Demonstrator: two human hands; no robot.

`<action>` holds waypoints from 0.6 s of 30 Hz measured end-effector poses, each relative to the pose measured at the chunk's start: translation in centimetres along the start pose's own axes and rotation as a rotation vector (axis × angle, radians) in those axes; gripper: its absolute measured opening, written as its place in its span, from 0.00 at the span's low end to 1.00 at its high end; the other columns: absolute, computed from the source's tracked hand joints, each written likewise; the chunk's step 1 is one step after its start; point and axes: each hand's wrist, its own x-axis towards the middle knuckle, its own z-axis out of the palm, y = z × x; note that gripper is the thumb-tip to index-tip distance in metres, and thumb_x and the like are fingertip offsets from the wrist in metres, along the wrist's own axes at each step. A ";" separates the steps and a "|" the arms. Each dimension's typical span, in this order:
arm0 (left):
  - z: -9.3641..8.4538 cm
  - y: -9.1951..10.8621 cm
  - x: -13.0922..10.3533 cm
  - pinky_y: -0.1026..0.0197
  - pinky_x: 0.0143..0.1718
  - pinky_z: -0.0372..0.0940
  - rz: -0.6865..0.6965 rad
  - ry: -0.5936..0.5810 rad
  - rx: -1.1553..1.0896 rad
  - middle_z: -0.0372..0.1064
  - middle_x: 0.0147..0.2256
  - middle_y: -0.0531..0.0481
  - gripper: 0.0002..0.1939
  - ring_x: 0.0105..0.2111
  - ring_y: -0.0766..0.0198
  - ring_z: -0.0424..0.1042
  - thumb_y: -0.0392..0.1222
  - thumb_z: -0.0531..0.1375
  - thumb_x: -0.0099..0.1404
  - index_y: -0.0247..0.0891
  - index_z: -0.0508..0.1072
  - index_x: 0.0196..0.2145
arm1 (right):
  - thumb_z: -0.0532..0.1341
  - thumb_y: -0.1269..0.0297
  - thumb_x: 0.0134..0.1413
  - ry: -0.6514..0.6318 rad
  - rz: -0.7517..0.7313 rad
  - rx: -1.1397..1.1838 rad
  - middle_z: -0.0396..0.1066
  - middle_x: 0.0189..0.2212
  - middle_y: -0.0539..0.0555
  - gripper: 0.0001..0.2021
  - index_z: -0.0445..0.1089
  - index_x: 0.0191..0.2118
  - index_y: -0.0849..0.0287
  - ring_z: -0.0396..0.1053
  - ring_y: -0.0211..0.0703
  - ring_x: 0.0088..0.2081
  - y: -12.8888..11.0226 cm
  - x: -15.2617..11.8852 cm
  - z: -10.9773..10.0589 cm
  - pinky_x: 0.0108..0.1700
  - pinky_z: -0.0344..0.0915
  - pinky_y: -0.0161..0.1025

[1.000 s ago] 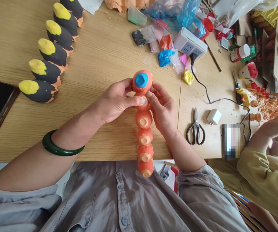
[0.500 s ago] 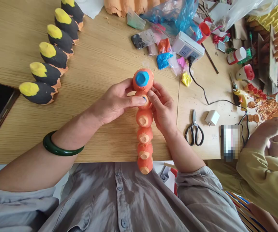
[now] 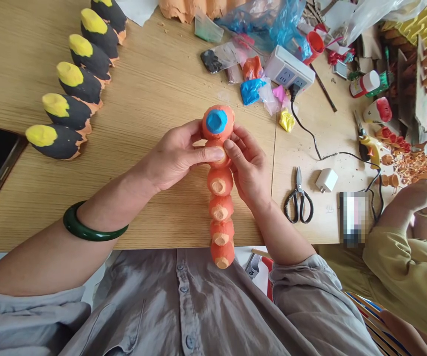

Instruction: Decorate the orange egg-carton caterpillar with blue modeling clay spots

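Between my hands is an orange egg-carton strip (image 3: 220, 205), a row of several rounded bumps with pale tips. Its far bump bears a patch of blue clay (image 3: 216, 121). My left hand (image 3: 178, 153) grips the strip from the left, its thumb lying across the second bump. On the other side my right hand (image 3: 248, 160) is closed around the same part, thumb pressed beside the left thumb. The thumbs hide most of that bump's tip. The near end of the strip reaches past the table edge.
Black scissors (image 3: 298, 198) and a white plug adapter (image 3: 326, 180) lie to the right. Beyond are clay packets (image 3: 252, 91) and a power strip (image 3: 289, 71) with a cord. A row of black-and-yellow carton pieces (image 3: 70, 111) stands left. A co-worker's hand (image 3: 417, 195) is at right.
My left thumb has pressed further over the second bump, where a bit of blue showed before and is now covered. The strip has shifted very slightly left.
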 end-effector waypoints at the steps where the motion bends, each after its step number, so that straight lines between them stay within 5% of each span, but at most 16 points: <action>1: 0.0 -0.2 0.0 0.59 0.57 0.76 0.015 0.023 0.022 0.80 0.61 0.41 0.31 0.61 0.55 0.78 0.40 0.78 0.62 0.35 0.77 0.60 | 0.80 0.32 0.54 0.000 0.003 0.002 0.84 0.56 0.52 0.28 0.81 0.57 0.33 0.80 0.64 0.66 -0.1 -0.1 0.1 0.61 0.85 0.62; 7: 0.0 -0.9 0.2 0.57 0.54 0.76 0.043 0.106 0.106 0.81 0.57 0.43 0.31 0.56 0.55 0.79 0.42 0.78 0.57 0.35 0.78 0.57 | 0.80 0.37 0.58 -0.003 0.013 0.036 0.86 0.52 0.52 0.25 0.80 0.54 0.40 0.84 0.58 0.58 -0.4 -0.5 0.6 0.60 0.85 0.58; 13: 0.6 -0.1 0.1 0.64 0.47 0.73 -0.077 0.030 -0.081 0.80 0.47 0.50 0.22 0.47 0.63 0.79 0.45 0.79 0.63 0.36 0.77 0.49 | 0.79 0.42 0.58 -0.007 0.007 0.089 0.86 0.51 0.49 0.22 0.80 0.53 0.43 0.85 0.51 0.53 -0.1 -0.2 0.6 0.59 0.84 0.51; 18: 0.4 0.5 0.1 0.64 0.47 0.74 -0.121 -0.006 -0.157 0.79 0.47 0.50 0.25 0.44 0.65 0.78 0.48 0.78 0.66 0.35 0.78 0.55 | 0.81 0.39 0.54 -0.011 0.044 0.086 0.87 0.50 0.50 0.24 0.80 0.50 0.40 0.85 0.56 0.56 -0.5 0.1 0.5 0.61 0.84 0.55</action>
